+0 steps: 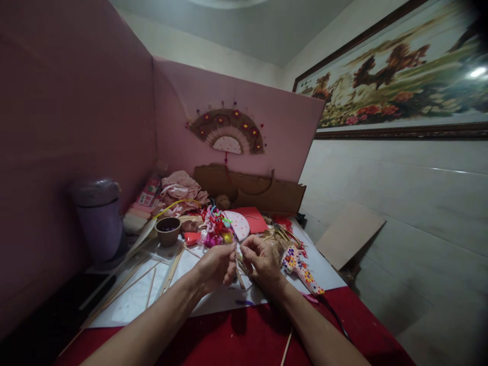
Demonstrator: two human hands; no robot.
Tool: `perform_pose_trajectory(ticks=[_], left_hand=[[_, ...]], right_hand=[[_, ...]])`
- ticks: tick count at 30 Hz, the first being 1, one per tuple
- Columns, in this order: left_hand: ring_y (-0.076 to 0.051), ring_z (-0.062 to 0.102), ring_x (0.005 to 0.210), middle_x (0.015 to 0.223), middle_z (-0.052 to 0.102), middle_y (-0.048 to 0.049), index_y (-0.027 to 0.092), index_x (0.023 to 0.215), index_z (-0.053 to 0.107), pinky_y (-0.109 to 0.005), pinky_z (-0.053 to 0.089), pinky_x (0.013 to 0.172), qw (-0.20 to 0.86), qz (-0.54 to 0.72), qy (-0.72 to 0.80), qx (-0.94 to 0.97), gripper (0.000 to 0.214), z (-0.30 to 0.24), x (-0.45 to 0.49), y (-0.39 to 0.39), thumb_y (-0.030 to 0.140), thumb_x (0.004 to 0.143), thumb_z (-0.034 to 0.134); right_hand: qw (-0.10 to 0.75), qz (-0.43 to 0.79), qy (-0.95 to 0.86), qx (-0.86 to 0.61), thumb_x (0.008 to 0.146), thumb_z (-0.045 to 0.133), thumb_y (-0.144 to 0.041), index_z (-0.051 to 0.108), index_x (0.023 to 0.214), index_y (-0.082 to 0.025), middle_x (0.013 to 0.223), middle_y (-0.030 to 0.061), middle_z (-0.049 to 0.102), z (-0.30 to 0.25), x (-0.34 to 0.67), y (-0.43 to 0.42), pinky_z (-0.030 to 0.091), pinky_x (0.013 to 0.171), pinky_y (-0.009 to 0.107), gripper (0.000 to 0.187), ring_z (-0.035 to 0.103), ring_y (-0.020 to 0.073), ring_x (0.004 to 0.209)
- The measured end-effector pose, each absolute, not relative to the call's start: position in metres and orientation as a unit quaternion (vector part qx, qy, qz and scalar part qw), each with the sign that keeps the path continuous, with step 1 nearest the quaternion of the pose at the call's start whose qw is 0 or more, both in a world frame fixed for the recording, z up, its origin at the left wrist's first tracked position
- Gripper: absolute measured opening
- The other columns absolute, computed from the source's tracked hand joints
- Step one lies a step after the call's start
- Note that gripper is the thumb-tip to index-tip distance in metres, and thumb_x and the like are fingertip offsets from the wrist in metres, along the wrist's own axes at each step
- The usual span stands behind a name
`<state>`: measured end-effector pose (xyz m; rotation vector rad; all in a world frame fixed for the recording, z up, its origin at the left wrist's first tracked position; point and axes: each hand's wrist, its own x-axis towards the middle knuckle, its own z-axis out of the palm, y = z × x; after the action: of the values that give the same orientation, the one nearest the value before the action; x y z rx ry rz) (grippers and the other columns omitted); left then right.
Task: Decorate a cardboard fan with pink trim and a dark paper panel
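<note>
My left hand (217,267) and my right hand (264,262) meet over the front of the white work surface, fingertips almost touching. Each has thumb and fingers pinched together; whatever lies between them is too small to make out. Just beyond the fingertips lies a white half-round piece with pink dots (239,226). Colourful pipe cleaners (214,219) are heaped behind my left hand. To the right of my right hand rests a flower-patterned glue gun (305,273) with a dark cord. Brown twine-like material (277,244) is partly hidden behind my right hand.
A brown cup (168,235) with dark contents stands left, near thin wooden sticks (150,287). Red paper (254,218) lies behind. A lidded purple bin (98,223) is at far left. A decorated fan (231,129) hangs on the pink panel above torn cardboard (263,195).
</note>
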<state>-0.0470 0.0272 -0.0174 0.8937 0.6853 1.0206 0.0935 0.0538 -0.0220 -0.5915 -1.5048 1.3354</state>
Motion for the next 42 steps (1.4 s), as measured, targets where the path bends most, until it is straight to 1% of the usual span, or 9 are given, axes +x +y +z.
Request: perform_pose_trajectory(ticks=[5, 9, 14, 18, 22, 31, 33, 37, 42], left_hand=[[-0.007, 0.041, 0.025, 0.033, 0.05, 0.0013, 0.016, 0.056, 0.049, -0.016, 0.028, 0.029, 0.718, 0.471, 0.32, 0.4, 0.035, -0.014, -0.052, 0.027, 0.037, 0.084, 0.047], [-0.008, 0.04, 0.023, 0.033, 0.051, 0.0005, 0.016, 0.056, 0.051, -0.017, 0.027, 0.028, 0.708, 0.473, 0.32, 0.416, 0.035, -0.014, -0.051, 0.026, 0.038, 0.083, 0.048], [-0.007, 0.041, 0.024, 0.033, 0.051, 0.0001, 0.015, 0.056, 0.052, -0.017, 0.026, 0.029, 0.691, 0.477, 0.318, 0.44, 0.035, -0.017, -0.05, 0.026, 0.041, 0.08, 0.053], [-0.007, 0.041, 0.024, 0.034, 0.053, -0.0002, 0.013, 0.058, 0.054, -0.017, 0.024, 0.029, 0.675, 0.476, 0.323, 0.462, 0.035, -0.018, -0.049, 0.026, 0.042, 0.078, 0.056], [-0.007, 0.041, 0.025, 0.035, 0.053, 0.0001, 0.013, 0.059, 0.055, -0.017, 0.024, 0.03, 0.658, 0.477, 0.335, 0.476, 0.037, -0.021, -0.048, 0.026, 0.045, 0.078, 0.055], [-0.007, 0.041, 0.024, 0.034, 0.053, -0.0001, 0.015, 0.059, 0.05, -0.016, 0.024, 0.029, 0.656, 0.463, 0.343, 0.487, 0.036, -0.017, -0.044, 0.023, 0.046, 0.078, 0.053], [-0.007, 0.041, 0.025, 0.033, 0.051, 0.0005, 0.015, 0.058, 0.05, -0.016, 0.026, 0.03, 0.662, 0.456, 0.337, 0.49, 0.036, -0.014, -0.043, 0.02, 0.045, 0.077, 0.053], [-0.008, 0.043, 0.027, 0.036, 0.053, 0.0003, 0.016, 0.062, 0.05, -0.017, 0.03, 0.031, 0.651, 0.467, 0.344, 0.49, 0.033, -0.012, -0.042, 0.02, 0.045, 0.079, 0.049], [-0.01, 0.048, 0.032, 0.051, 0.063, -0.0002, 0.018, 0.073, 0.048, -0.018, 0.034, 0.03, 0.589, 0.524, 0.39, 0.476, 0.01, -0.015, -0.045, 0.03, 0.027, 0.073, 0.051]], right_hand=[[0.503, 0.534, -0.634, -0.244, 0.077, 0.058, -0.042, 0.051, 0.067, -0.019, 0.048, -0.0065, 0.047, -0.016, 0.094, 0.051, 0.026, 0.035, 0.018, 0.026, 0.036, 0.006, 0.035], [0.499, 0.524, -0.642, -0.254, 0.081, 0.055, -0.043, 0.046, 0.06, -0.019, 0.042, -0.0077, 0.042, -0.021, 0.093, 0.056, 0.022, 0.033, 0.018, 0.033, 0.033, 0.0052, 0.032], [0.496, 0.525, -0.649, -0.24, 0.075, 0.065, -0.035, 0.054, 0.075, -0.018, 0.053, -0.0045, 0.056, -0.028, 0.092, 0.061, 0.033, 0.036, 0.018, 0.02, 0.044, 0.0075, 0.039], [0.499, 0.502, -0.661, -0.25, 0.079, 0.061, -0.034, 0.061, 0.085, -0.015, 0.054, -0.0026, 0.057, -0.03, 0.093, 0.063, 0.034, 0.036, 0.019, 0.02, 0.046, 0.0083, 0.04], [0.501, 0.486, -0.672, -0.246, 0.078, 0.061, -0.033, 0.062, 0.084, -0.015, 0.056, -0.0015, 0.059, -0.031, 0.093, 0.063, 0.037, 0.04, 0.02, 0.018, 0.05, 0.0097, 0.043], [0.507, 0.302, -0.751, -0.297, 0.079, 0.056, -0.026, 0.058, 0.07, -0.016, 0.059, -0.0021, 0.054, -0.029, 0.097, 0.061, 0.038, 0.051, 0.021, 0.013, 0.047, 0.0098, 0.053], [0.524, 0.338, -0.72, -0.305, 0.077, 0.057, -0.027, 0.056, 0.069, -0.017, 0.059, -0.0028, 0.053, -0.029, 0.097, 0.062, 0.037, 0.05, 0.02, 0.013, 0.046, 0.0093, 0.052], [0.528, 0.505, -0.623, -0.281, 0.076, 0.056, -0.033, 0.05, 0.067, -0.018, 0.053, -0.0062, 0.047, -0.024, 0.095, 0.062, 0.031, 0.038, 0.018, 0.018, 0.04, 0.0069, 0.04], [0.481, 0.607, -0.584, -0.243, 0.083, 0.044, -0.047, 0.042, 0.06, -0.019, 0.048, -0.0059, 0.042, -0.02, 0.094, 0.063, 0.028, 0.03, 0.019, 0.036, 0.035, 0.0068, 0.032]])
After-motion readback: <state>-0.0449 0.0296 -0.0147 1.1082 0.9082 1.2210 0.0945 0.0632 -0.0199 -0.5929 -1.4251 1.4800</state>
